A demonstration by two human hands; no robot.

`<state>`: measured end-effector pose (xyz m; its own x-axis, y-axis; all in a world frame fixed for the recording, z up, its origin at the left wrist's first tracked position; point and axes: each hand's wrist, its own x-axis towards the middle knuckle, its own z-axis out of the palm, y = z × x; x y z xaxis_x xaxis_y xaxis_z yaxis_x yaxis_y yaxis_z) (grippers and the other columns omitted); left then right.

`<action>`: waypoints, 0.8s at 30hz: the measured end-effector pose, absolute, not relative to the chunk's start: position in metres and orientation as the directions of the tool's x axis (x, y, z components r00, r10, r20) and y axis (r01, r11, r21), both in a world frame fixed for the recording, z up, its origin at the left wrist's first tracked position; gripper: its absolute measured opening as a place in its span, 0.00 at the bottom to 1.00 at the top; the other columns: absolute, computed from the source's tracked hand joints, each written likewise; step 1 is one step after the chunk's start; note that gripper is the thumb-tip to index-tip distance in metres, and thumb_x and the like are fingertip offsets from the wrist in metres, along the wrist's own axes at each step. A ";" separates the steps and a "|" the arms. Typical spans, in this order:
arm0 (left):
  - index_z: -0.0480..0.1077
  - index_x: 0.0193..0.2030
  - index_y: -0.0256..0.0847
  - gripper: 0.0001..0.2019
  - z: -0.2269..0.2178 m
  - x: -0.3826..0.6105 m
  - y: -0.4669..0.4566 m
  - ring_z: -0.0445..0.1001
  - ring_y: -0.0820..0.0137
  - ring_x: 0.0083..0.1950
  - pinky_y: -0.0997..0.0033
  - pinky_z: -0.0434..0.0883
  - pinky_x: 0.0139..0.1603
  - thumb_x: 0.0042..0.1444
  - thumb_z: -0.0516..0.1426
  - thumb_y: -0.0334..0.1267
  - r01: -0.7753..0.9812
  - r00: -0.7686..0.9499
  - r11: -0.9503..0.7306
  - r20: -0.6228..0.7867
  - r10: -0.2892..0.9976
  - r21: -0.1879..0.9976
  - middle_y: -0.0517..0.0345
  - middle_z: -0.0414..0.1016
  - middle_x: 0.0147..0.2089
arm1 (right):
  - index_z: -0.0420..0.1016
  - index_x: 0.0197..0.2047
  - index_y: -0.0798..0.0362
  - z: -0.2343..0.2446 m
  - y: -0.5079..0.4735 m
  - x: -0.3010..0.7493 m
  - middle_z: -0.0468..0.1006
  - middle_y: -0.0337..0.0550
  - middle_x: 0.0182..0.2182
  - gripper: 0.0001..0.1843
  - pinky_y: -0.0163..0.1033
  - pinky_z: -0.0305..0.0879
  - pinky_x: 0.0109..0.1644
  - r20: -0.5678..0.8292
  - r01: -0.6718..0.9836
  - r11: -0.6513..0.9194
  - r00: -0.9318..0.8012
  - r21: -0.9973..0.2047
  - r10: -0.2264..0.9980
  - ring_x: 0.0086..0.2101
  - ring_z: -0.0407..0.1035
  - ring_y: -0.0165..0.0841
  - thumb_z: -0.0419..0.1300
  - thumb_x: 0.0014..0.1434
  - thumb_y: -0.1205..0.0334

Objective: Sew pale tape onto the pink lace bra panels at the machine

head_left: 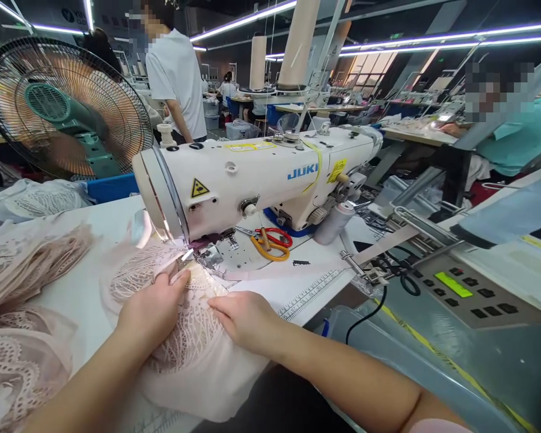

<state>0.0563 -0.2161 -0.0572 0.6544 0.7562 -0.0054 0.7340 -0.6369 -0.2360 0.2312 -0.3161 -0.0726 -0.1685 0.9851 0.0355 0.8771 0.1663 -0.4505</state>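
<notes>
A pale pink lace fabric piece (193, 337) lies on the white sewing table (306, 282) in front of a white JUKI sewing machine (256, 174). My left hand (155, 307) rests on the lace just before the presser foot (187, 255), fingers bent and pressing the cloth down. My right hand (241, 316) lies on the lace's right edge, fingers curled onto the fabric. A thin pink elastic strip (270, 273) runs from the right toward the needle area.
Stacks of lace pieces (22, 270) lie at the left. Orange and red scissors (273, 243) sit under the machine arm. A control panel (464, 288) is at the right, a green fan (63, 108) at back left. Other people work behind.
</notes>
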 end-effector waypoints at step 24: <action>0.74 0.46 0.30 0.17 -0.076 0.068 -0.211 0.73 0.55 0.45 0.54 0.73 0.42 0.63 0.45 0.31 0.437 0.893 -0.876 0.219 0.394 -0.204 0.40 0.74 0.44 | 0.71 0.47 0.53 -0.060 -0.312 0.245 0.79 0.44 0.33 0.13 0.37 0.51 0.31 -0.094 0.899 0.181 -0.237 -0.398 0.967 0.32 0.70 0.35 0.50 0.63 0.64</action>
<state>0.0684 -0.2110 -0.0762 0.8926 0.3939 0.2193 0.4368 -0.8760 -0.2044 0.2452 -0.3116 -0.0598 -0.2365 0.9671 -0.0935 0.8994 0.1815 -0.3977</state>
